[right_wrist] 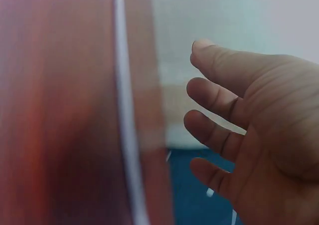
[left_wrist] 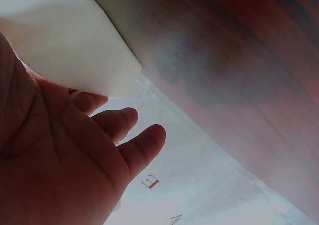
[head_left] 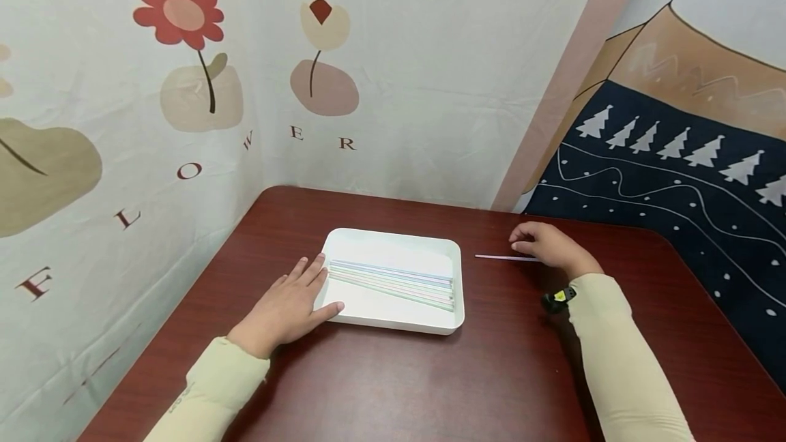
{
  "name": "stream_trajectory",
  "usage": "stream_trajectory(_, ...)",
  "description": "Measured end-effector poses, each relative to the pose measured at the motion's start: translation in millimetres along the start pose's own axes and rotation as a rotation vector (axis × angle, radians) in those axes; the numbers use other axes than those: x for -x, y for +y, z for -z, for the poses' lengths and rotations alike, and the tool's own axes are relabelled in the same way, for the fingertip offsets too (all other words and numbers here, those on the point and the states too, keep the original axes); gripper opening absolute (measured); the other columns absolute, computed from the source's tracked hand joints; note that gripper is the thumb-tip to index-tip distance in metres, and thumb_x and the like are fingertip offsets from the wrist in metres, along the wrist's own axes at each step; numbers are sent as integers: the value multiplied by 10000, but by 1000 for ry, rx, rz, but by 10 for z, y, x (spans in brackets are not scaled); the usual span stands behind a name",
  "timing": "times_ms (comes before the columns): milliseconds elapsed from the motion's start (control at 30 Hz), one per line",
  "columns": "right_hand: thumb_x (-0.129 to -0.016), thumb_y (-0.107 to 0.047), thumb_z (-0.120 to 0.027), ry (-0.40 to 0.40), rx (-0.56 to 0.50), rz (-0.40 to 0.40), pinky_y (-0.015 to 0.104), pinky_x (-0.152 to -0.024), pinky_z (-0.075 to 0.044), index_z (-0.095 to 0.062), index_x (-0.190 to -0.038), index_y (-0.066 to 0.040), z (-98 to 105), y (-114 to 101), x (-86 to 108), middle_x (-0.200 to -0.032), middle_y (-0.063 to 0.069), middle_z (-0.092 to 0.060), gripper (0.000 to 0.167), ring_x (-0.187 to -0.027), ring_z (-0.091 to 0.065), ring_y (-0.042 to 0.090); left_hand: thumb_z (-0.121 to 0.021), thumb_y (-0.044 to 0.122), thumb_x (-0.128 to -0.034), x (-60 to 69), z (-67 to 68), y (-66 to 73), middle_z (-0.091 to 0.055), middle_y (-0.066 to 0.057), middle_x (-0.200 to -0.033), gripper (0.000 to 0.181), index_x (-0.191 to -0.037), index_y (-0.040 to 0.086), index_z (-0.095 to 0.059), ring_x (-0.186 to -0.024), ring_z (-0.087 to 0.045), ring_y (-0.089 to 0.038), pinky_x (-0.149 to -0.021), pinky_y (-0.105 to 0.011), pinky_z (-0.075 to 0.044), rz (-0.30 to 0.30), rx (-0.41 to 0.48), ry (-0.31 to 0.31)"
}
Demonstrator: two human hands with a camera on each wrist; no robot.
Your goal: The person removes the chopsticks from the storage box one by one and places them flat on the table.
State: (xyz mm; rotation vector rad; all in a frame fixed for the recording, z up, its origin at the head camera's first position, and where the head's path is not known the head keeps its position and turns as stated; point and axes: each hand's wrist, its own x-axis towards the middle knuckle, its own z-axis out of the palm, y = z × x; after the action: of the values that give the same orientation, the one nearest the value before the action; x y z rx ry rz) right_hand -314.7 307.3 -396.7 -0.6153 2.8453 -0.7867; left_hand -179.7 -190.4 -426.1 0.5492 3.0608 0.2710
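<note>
A thin, straight lavender stick lies on the reddish-brown, wood-grained desk, to the right of a shallow white rectangular tray and apart from it. The right hand is above the stick's right part, its grip empty, fingers loosely bent and spaced from one another. Handling something so slim likely calls for a light fingertip pinch, since it may roll under a push. The left hand rests at the tray's left end, its grip spread, thumb over the near rim; gentle pressure there should be enough to steady it. Inside, slender blue, green and pink sticks fan slightly toward the right; the tray's corners are rounded, its walls low, its finish apparently smooth.
</note>
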Motion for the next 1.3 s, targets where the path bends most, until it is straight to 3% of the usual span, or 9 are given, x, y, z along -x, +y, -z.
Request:
stream_trajectory(267, -965, -125, -657, 24, -35, 105, 401, -814, -514, -701, -1065, -74, -189, -675, -291, -992, 24, -670, 120, -887, -582, 219, -440, 649, -969, 6, 1, 6, -205, -144, -1630, 855, -1488, -31, -409, -1464, -201, -433, -1115, -615, -266, 2, -6, -1)
stream_trajectory(600, -976, -153, -652, -53, -87, 155, 375, -826, -501, -718, -1063, -105, -545, -1361, -628, -1011, -19, -673, 120, -913, -582, 198, -452, 637, -971, 16, 16, 28, -208, -150, -1628, 841, -1482, -30, -420, -1462, -207, -435, -1093, -628, -292, 4, -8, -3)
stream_trajectory(767, -973, -147, -655, -127, -120, 193, 353, -772, -488, -710, -1043, -127, -809, -1491, -775, -961, -39, -660, 91, -870, -565, 173, -431, 655, -970, 18, 7, 26, -201, -145, -1631, 857, -1483, -30, -418, -1463, -205, -435, -1097, -623, -291, 2, -11, -6)
stream_trajectory(933, -971, -129, -651, -188, -173, 182, 301, -720, -469, -695, -1006, -160, -1038, -1546, -854, -896, -42, -640, 64, -818, -545, 148, -425, 659, -970, 18, 3, 29, -197, -145, -1632, 860, -1482, -31, -418, -1463, -203, -435, -1100, -621, -289, 4, -12, -11)
stream_trajectory(1167, -957, -121, -666, -167, -169, 187, 291, -730, -465, -696, -983, -179, -1182, -1598, -883, -892, -58, -647, 70, -810, -545, 137, -452, 636, -971, 15, 13, 26, -202, -153, -1629, 839, -1477, -32, -428, -1462, -203, -439, -1093, -620, -301, 6, -16, -10)
stream_trajectory(1300, -965, -131, -663, -201, -123, 211, 284, -739, -470, -696, -991, -180, -1219, -1613, -892, -913, -72, -645, 65, -815, -544, 128, -449, 640, -970, 11, 24, 26, -201, -157, -1628, 843, -1475, -35, -429, -1461, -203, -442, -1094, -620, -300, 4, -16, -11)
